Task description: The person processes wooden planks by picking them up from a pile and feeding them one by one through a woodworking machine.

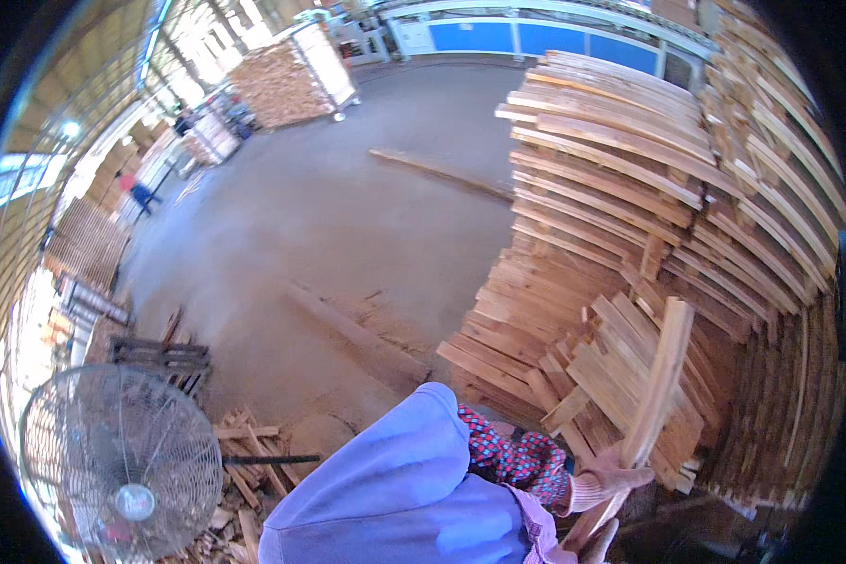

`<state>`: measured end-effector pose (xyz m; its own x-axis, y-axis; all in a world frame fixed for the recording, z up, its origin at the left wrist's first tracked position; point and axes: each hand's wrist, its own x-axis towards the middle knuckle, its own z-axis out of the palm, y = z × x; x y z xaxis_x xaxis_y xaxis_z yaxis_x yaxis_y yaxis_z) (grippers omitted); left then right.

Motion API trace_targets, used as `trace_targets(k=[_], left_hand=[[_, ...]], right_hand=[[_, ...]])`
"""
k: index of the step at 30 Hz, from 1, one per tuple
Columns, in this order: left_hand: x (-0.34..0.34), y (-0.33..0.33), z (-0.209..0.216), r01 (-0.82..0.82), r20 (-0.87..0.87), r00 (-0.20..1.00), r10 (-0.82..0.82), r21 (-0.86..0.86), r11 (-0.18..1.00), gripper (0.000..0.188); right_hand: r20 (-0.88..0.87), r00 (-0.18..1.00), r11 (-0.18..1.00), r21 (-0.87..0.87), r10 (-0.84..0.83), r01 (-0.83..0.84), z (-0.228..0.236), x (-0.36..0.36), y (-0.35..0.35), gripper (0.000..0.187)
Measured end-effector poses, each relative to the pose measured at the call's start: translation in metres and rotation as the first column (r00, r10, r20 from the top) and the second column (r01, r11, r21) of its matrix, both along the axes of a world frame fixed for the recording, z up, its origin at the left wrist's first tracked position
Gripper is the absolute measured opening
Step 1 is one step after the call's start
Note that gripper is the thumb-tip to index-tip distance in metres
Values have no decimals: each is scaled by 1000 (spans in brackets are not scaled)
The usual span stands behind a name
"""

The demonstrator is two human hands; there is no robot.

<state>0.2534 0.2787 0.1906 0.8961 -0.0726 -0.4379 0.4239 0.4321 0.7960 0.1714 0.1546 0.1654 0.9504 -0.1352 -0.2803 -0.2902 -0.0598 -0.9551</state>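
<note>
A long wooden board [661, 381] stands tilted at the right, its upper end pointing up and away. My left hand [609, 480], in a pale pinkish glove with a ribbed cuff, is closed round its lower part. Below it, at the lower edge, a bit of my right hand [600, 543] shows against the board's bottom end; most of its fingers are out of sight. Behind the board lies a loose pile of short planks [620, 352]. A patterned red and blue sleeve [512, 451] covers my left arm.
Tall stacks of boards [611, 141] rise at the right, with a lower plank stack [517, 310] before them. A caged fan [122, 461] stands at lower left beside wood scraps [249, 470]. Boards [432, 171] lie on the floor. A person [139, 193] is far left.
</note>
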Motion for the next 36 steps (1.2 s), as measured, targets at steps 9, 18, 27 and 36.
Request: trace_targets(k=[9,18,27,36], left_hand=[[-9,-76,-69,549,120,774,-621,362,753,39],[-74,-81,-81,663,-297,518,-802,-453,596,28],[-52,-113,-88,700,-292,611,-735,-235,675,32],[-39,-164,-41,454,-168,803,-572,-450,769,33]], right_hand=[[146,582,537,-258,-800,803,20,-137,47,57],[41,222,32,-949,-974,314,-47,-225,135,56],[207,577,-331,-936,-790,-118,-108,-178,-212,57],[169,789,731,-303,-590,611,6,-122,-85,67]])
